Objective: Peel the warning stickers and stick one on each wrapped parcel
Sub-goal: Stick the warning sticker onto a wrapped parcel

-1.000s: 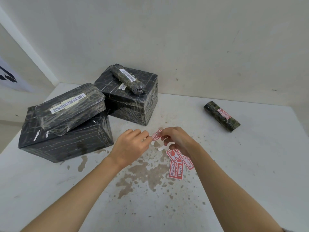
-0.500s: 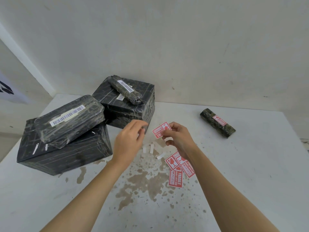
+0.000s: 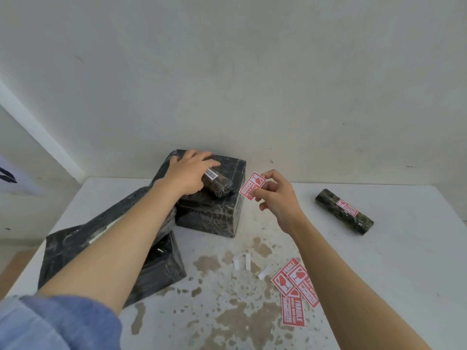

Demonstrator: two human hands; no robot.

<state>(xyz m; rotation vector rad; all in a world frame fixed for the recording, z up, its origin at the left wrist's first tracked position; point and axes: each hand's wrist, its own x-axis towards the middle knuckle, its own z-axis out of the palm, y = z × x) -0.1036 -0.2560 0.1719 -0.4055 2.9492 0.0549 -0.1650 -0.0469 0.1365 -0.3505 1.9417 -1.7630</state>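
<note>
Red sticker (image 3: 251,186), FRAGILE type, is pinched at its right edge between thumb and fingers of the right hand (image 3: 276,198). It is held in the air just right of the box parcel (image 3: 209,213) at frame centre. The left hand (image 3: 188,174) rests on the small roll parcel (image 3: 219,184) lying on top of that box. Its fingers lie fairly straight across the roll's far end, not visibly curled round it.

We judge the step in hand to be labelling this roll. To do it well:
- steady the roll with the left hand so it cannot turn
- keep clear of the barcode label (image 3: 211,175)
- lay one short edge down first, then smooth toward the other so the glossy wrap traps no crease

Another roll (image 3: 358,221), right of frame, already carries a sticker. Spare stickers (image 3: 295,291) and white backing strips (image 3: 247,261) lie on the stained tabletop (image 3: 391,274), lower centre-right.

Hard to make out: the left arm covers most of the flat parcel (image 3: 118,205) stacked on the big parcel (image 3: 161,269) at lower left, so we cannot tell whether either is labelled. The held sticker's back is turned away, so we cannot confirm the backing is fully off. The left thumb is hidden.
</note>
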